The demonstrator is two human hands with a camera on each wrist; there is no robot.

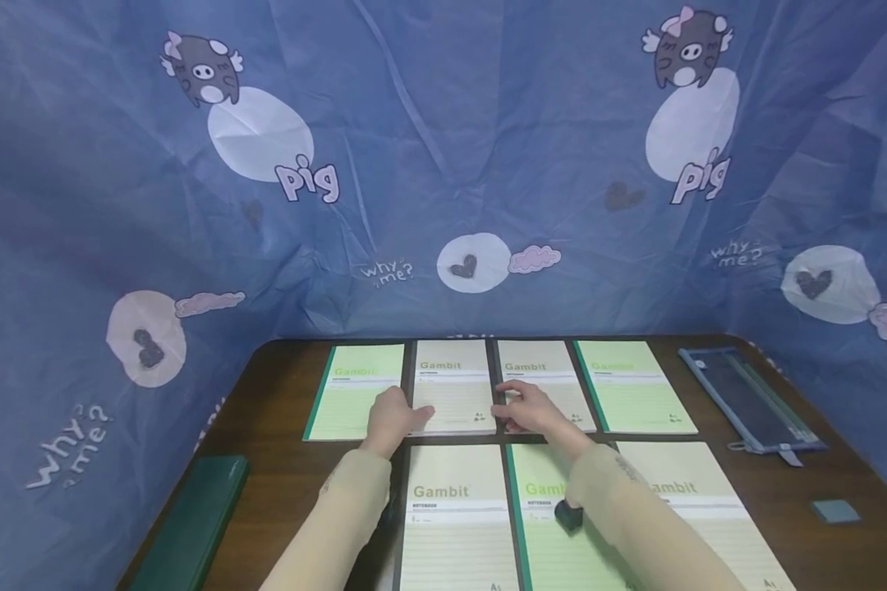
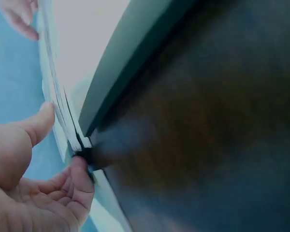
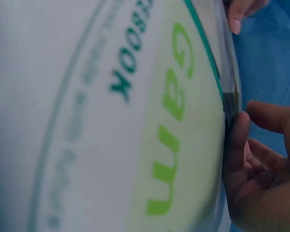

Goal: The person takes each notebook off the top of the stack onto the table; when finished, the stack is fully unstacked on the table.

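Observation:
In the back row of the head view lies a white Gambit notebook (image 1: 454,382) with a dark spine. At its left edge is my left hand (image 1: 393,420), thumb laid over the cover and fingers curled at the side. My right hand (image 1: 534,409) holds the opposite edge, fingertips dipping between it and another white notebook (image 1: 543,373). Both wrist views show thumb and curled fingers at the notebook edges. A green notebook (image 1: 358,390) lies left of my left hand, and a second green notebook (image 1: 636,377) ends the row at right.
Nearer me lie a white notebook (image 1: 454,542), a green one (image 1: 543,538) under my right forearm, and another white one (image 1: 717,533). A dark green case (image 1: 192,525) sits at left; a blue mesh pouch (image 1: 754,402) and small teal block (image 1: 835,511) at right. Blue curtain (image 1: 429,180) behind.

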